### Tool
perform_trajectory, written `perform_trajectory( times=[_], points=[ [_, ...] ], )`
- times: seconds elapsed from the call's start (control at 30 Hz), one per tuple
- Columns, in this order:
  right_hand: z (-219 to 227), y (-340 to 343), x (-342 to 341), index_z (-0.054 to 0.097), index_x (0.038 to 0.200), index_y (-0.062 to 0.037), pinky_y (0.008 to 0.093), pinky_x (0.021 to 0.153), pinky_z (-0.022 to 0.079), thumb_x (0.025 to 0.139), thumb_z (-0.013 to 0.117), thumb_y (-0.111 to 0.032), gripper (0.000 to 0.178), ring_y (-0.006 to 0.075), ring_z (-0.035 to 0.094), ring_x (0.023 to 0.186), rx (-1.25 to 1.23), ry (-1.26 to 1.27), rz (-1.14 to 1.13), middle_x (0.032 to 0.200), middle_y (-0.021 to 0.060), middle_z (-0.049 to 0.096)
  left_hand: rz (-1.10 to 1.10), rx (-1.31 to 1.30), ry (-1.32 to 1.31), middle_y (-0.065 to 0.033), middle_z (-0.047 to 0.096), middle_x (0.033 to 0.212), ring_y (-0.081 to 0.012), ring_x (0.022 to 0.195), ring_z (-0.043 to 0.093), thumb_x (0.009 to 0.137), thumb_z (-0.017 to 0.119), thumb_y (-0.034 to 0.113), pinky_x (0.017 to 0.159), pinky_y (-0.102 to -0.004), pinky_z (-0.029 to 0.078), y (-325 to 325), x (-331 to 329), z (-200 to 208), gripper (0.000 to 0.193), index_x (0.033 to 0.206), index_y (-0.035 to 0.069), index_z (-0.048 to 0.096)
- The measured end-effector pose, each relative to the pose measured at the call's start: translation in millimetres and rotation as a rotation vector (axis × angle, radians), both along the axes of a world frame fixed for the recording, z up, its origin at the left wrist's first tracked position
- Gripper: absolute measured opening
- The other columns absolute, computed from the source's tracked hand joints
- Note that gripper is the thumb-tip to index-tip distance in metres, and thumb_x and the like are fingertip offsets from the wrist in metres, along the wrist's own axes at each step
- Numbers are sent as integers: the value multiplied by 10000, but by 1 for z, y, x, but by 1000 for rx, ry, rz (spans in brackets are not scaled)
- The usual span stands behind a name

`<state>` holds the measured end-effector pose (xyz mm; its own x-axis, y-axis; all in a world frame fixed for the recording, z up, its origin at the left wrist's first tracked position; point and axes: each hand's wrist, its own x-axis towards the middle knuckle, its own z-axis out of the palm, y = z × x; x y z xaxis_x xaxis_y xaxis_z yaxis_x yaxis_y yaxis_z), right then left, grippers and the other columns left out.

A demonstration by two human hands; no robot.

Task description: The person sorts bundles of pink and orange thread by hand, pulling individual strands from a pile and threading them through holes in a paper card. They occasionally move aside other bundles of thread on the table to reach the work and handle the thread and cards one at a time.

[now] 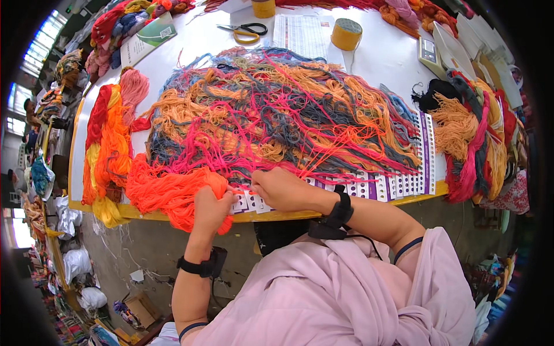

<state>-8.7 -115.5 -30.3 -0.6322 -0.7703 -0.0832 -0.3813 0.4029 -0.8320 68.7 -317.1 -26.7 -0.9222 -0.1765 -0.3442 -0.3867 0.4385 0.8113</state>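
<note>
My left hand is closed at the table's front edge, against a bright orange skein of embroidery thread. What its fingers hold is hidden. Just to the right, my right hand is bent inward with fingers pinched together; whatever is in them is too small to make out. Between the hands lies the end of a white punched thread card. Beyond them spreads a wide tangle of threads in pink, peach, grey-blue and orange. Punched purple-and-white cards show along its right and front edges.
Red, orange and yellow skeins hang over the table's left edge, with more skeins at the right. Farther back lie scissors, a printed sheet, a yellow thread spool and a green-and-white booklet.
</note>
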Motion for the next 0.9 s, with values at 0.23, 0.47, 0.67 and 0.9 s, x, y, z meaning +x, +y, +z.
perform_trajectory(
  times=[0.23, 0.47, 0.67, 0.9],
  points=[
    [9, 4, 0, 602, 895, 25, 539, 688, 463, 905, 553, -196, 226, 460, 613, 744, 21, 6, 29, 757, 254, 635, 239, 669, -160, -28, 642, 730, -58, 540, 511, 876, 690, 138, 464, -222, 396, -16, 3, 11, 166, 963, -3, 678],
    [8, 1, -14, 622, 846, 7, 361, 573, 517, 931, 561, -168, 204, 201, 666, 593, -61, -372, 86, 659, 109, 646, -117, 697, -171, 9, 586, 739, -31, 592, 479, 909, 667, 204, 467, -183, 373, 9, 4, 23, 156, 932, 53, 637],
    [15, 3, -14, 641, 777, 26, 305, 536, 546, 933, 509, -127, 256, 158, 687, 551, 87, -378, 158, 651, 72, 695, 365, 849, 138, -32, 590, 762, -97, 670, 552, 951, 588, 138, 587, -228, 449, -156, -25, 48, 107, 932, 33, 600],
    [10, 9, -10, 630, 813, 27, 285, 549, 558, 949, 506, -123, 238, 147, 691, 567, 17, -505, 56, 672, 94, 692, 480, 520, 424, -160, 656, 1105, -179, 911, 636, 985, 540, 184, 772, -270, 508, -176, -36, 98, 296, 1188, -29, 572]
  ],
)
